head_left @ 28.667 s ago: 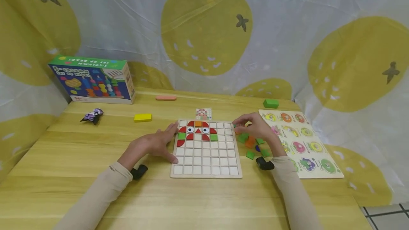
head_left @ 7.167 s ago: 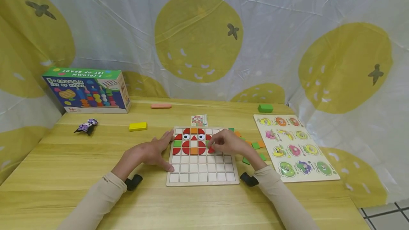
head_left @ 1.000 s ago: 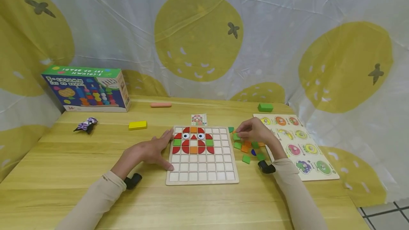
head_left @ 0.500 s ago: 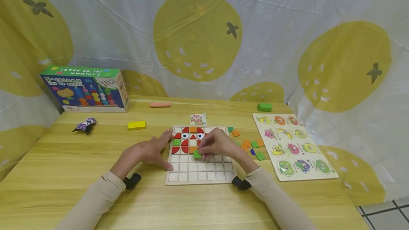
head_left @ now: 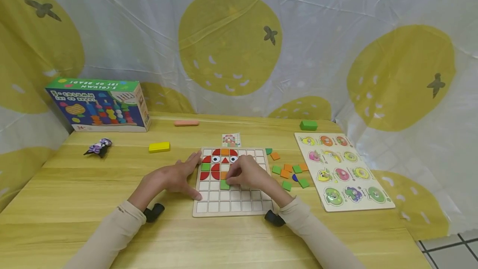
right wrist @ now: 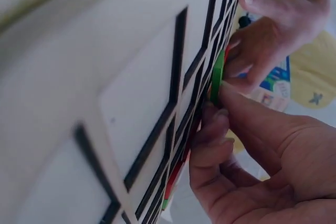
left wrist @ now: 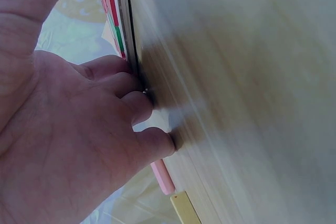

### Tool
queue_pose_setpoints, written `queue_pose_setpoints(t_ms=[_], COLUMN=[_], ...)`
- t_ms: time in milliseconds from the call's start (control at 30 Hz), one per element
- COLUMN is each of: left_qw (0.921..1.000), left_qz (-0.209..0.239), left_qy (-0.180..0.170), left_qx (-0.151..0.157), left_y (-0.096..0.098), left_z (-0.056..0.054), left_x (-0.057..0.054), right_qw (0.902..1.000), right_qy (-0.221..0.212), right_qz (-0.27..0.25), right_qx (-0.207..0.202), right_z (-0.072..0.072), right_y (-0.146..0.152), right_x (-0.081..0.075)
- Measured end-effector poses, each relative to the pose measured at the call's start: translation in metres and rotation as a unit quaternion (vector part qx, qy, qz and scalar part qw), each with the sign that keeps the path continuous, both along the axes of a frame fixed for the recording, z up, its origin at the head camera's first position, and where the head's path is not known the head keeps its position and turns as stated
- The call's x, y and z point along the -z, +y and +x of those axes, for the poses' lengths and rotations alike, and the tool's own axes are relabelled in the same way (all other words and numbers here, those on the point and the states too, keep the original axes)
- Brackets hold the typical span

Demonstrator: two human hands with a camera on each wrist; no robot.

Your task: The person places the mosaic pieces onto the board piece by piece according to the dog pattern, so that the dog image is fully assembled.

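A wooden grid board (head_left: pixel 236 206) lies on the table, bearing a face pattern of red, orange, green and eye tiles. My right hand (head_left: pixel 249 173) pinches a green square tile (head_left: pixel 224 184) at a cell just below an orange tile in the pattern. In the right wrist view the thumb and fingertips hold that green tile (right wrist: pixel 217 80) close over the grid. My left hand (head_left: pixel 174 177) rests along the board's left edge, thumb and fingers spread. Its fingertips touch the edge and table in the left wrist view. The right hand hides part of the pattern's right side.
Right of the board lie loose tiles, among them an orange one (head_left: pixel 285 174) and a blue one (head_left: pixel 295 177). A fruit puzzle board (head_left: pixel 328 184) stands beyond. A picture card (head_left: pixel 231 140), a yellow block (head_left: pixel 159 147), a green block (head_left: pixel 308 125) and a box (head_left: pixel 98 109) sit farther back.
More red tiles and an orange one fill the pattern's lower row than at first. My right hand took a green tile from the pile and moved left over the board. The left hand stayed.
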State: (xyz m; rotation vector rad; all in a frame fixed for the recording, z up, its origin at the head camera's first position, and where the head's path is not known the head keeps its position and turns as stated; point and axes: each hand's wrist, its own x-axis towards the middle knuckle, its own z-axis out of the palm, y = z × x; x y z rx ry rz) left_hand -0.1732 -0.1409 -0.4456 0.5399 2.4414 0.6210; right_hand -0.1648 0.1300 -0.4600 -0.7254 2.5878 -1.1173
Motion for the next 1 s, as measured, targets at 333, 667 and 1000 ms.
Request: queue_pose_setpoints(t_ms=[333, 667, 1000], left_qw=[1.0000, 1.0000, 1.0000], left_qz=[0.003, 0.005, 0.006], left_qy=[-0.003, -0.006, -0.003], left_qx=[0.002, -0.003, 0.001], left_y=[0.000, -0.002, -0.001], left_z=[0.001, -0.001, 0.000], left_x=[-0.001, 0.003, 0.002], right_qw=[0.9998, 0.9982, 0.9974], right_qy=[-0.001, 0.014, 0.071], right_qz=[0.000, -0.003, -0.011], right_qx=[-0.019, -0.058, 0.003], right_z=[0.001, -0.003, -0.041], right_y=[0.002, 0.004, 0.095], right_x=[-0.001, -0.001, -0.012])
